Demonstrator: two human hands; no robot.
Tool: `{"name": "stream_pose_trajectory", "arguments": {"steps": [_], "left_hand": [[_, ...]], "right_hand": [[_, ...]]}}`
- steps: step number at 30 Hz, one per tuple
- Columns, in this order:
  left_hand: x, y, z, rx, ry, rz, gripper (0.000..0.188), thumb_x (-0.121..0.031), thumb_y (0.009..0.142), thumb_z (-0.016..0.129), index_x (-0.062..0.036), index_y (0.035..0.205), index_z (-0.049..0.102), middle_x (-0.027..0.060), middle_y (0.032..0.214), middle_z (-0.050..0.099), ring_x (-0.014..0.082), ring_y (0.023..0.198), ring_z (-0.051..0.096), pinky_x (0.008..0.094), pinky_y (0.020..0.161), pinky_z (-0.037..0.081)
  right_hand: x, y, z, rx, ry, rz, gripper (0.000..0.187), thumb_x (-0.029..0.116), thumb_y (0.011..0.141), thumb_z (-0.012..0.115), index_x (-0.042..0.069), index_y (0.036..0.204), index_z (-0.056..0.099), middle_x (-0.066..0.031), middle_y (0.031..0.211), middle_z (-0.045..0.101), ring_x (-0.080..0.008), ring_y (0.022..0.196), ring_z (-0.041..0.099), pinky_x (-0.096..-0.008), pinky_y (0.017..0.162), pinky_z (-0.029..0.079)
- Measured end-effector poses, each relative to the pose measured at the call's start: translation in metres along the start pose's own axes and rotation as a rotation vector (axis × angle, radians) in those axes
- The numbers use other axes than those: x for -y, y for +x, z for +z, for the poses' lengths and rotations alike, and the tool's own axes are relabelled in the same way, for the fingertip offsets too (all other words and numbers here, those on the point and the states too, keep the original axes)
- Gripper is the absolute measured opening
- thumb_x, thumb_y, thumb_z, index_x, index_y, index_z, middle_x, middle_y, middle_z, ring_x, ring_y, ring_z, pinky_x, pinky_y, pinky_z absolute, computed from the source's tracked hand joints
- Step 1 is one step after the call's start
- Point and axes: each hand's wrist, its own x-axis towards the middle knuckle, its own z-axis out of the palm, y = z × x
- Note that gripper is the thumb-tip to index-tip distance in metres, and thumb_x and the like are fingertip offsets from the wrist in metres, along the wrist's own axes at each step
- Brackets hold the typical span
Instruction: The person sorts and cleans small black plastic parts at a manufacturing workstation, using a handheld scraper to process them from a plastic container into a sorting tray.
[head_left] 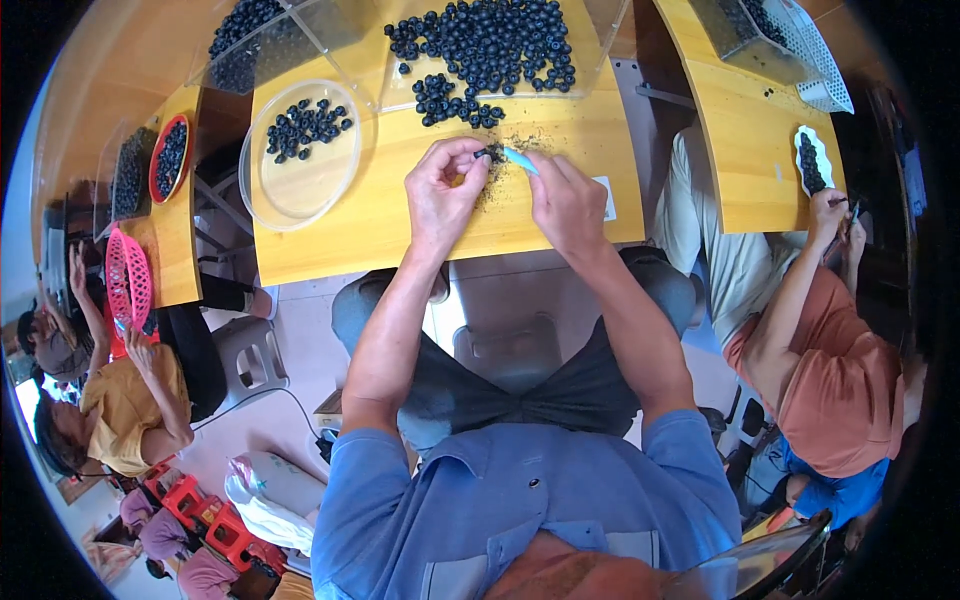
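Over the near middle of the yellow table, my left hand [447, 190] pinches a small dark round bead-like piece [482, 154] between thumb and fingertips. My right hand [567, 200] grips a slim light-blue tool [520, 161], its tip pointing left toward that piece. The kind of tip is too small to tell. Dark crumbs [490, 188] lie scattered on the wood under and around both hands. Just beyond my hands is a large heap of similar black round pieces [490, 45], some with pale spots. To the left, a clear round plastic lid or tray [262, 200] holds several more.
A clear box [345, 20] with black pieces stands at the back left. A white card [606, 198] lies right of my right hand. On the right, a person in an orange shirt [840, 390] works at another table [750, 205]. At left, people sit near a pink basket [128, 280].
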Motion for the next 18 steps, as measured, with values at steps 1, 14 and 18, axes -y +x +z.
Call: {"name": "stream_pose_trajectory", "arguments": {"steps": [1,14,18], "left_hand": [[-0.0011,0.0005,0.0009,-0.001,0.102,0.116,0.029,0.005,0.09,0.077,0.0021,0.118,0.071,0.0075,0.108,0.068,0.0079,0.087,0.066,0.0227,0.078,0.056],[-0.0081,-0.0036,0.0086,0.009,0.255,0.149,0.037,0.007,0.089,0.076,0.002,0.124,0.066,0.0058,0.104,0.07,0.0106,0.091,0.068,0.0243,0.084,0.057],[-0.0093,-0.0028,0.0085,0.015,0.285,0.161,0.037,0.007,0.089,0.075,0.0018,0.124,0.067,0.0063,0.104,0.07,0.0109,0.091,0.068,0.025,0.084,0.058]], "right_hand": [[-0.0005,0.0003,-0.0003,-0.006,-0.002,-0.004,0.026,0.003,0.087,0.075,0.007,0.113,0.074,-0.0101,0.089,0.071,-0.0303,0.074,0.071,-0.0409,0.062,0.054],[-0.0006,-0.0011,0.0016,-0.067,-0.141,-0.202,0.022,0.006,0.086,0.072,0.008,0.108,0.072,-0.0032,0.076,0.059,-0.0199,0.067,0.066,-0.0353,0.057,0.052],[-0.0007,-0.0013,0.001,-0.071,-0.147,-0.219,0.023,0.006,0.085,0.071,0.008,0.109,0.072,-0.0027,0.076,0.058,-0.0192,0.067,0.065,-0.0343,0.057,0.052]]}}
